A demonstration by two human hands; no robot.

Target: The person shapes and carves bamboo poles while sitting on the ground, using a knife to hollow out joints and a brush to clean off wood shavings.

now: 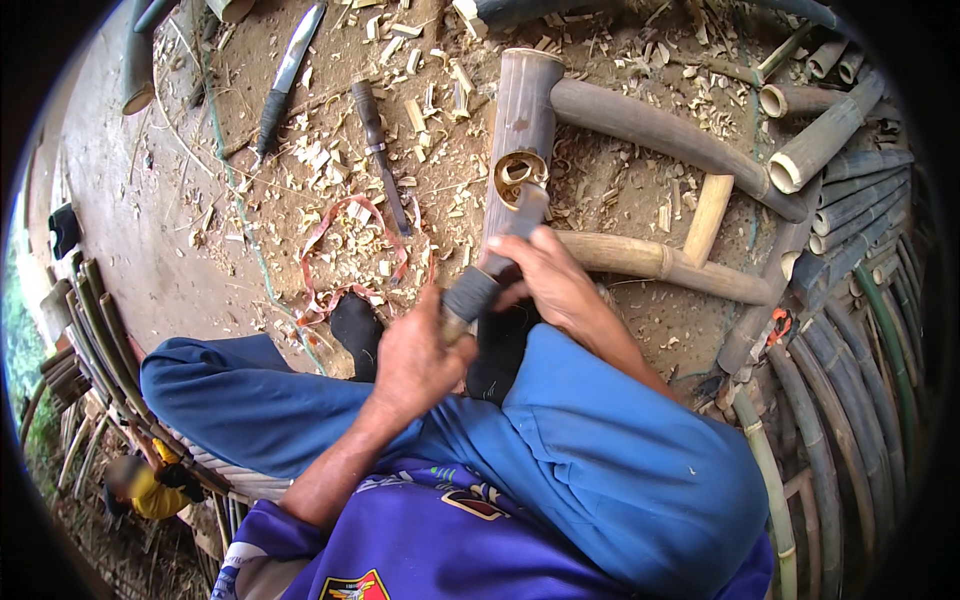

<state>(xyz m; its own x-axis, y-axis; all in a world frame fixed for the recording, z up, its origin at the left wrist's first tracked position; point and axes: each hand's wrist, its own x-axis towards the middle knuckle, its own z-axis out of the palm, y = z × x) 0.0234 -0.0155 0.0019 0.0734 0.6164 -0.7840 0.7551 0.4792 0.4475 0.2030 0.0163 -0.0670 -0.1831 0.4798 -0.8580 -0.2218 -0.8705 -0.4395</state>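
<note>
My left hand (418, 350) is closed round the handle of a knife (470, 293), bound in dark wrapping. Farther up the same tool, my right hand (555, 283) has its fingers wrapped about the blade. The blurred blade end reaches the rim of a round hole (520, 172) cut into a thick bamboo post (523, 95). Curled pale shavings sit in the hole. The post is part of a bamboo frame, with an upper rail (650, 125) and a lower rail (660, 262) running right, and a short pale crosspiece (708, 220) between them.
A long knife (290, 80) and a wooden-handled chisel (380, 150) lie on the ground among wood chips. A reddish strap (310, 255) loops nearby. Bamboo poles (860, 400) are stacked at right. Another person in yellow (158, 490) is at far left.
</note>
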